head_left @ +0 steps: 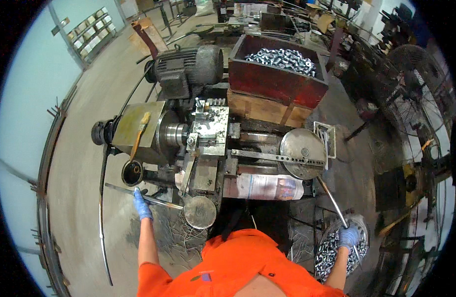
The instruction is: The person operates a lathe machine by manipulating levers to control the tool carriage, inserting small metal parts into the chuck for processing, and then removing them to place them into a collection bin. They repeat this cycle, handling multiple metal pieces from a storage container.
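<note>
Both of my hands wear blue gloves. My left hand (143,205) is closed on a long metal lever (163,202), which runs to a small round metal disc (200,212) at the front of a lathe-like machine. Out to the right, my right hand (348,236) grips a second rod-shaped lever (332,200), joined to a larger round disc (303,153). A flat bar with a row of holes (272,157) links that disc to the machine's slide. Between them stand the chuck (174,134) and the tool block (210,123), dotted with dark chips.
A brush (138,133) leans from a dark cup (133,173) beside my left hand. Behind the machine are a motor (188,64) and a red bin (277,84) of small metal parts. A basket of similar parts (332,257) sits below my right hand. A fan (411,74) stands right.
</note>
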Motion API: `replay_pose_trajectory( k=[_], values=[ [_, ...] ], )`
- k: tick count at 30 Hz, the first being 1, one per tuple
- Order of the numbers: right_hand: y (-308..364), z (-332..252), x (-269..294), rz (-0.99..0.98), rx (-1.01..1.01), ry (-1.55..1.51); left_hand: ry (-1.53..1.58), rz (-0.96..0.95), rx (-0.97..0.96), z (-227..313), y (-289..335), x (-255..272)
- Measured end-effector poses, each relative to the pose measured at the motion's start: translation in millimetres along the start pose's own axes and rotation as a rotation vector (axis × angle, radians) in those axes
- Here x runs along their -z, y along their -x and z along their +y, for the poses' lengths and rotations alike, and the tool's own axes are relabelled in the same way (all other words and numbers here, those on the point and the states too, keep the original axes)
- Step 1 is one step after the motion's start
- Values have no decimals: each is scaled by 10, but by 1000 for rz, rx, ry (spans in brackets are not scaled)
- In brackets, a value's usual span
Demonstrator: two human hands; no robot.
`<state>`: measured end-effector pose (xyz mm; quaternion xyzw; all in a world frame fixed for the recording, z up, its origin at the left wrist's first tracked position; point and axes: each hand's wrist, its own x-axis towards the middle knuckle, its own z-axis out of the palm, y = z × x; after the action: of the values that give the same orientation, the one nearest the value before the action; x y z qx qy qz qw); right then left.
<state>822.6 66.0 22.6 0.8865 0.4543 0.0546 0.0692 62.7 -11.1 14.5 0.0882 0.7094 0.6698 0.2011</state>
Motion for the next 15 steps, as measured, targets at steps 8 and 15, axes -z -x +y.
replay_pose_trajectory(
  k=[8, 15],
  values=[
    [-1317, -692, 753, -53, 44, 191, 83, 94, -13, -142, 16, -55],
    [-1878, -1954, 901, 35, 124, 106, -15, -26, 54, -197, -121, 54]
  ],
)
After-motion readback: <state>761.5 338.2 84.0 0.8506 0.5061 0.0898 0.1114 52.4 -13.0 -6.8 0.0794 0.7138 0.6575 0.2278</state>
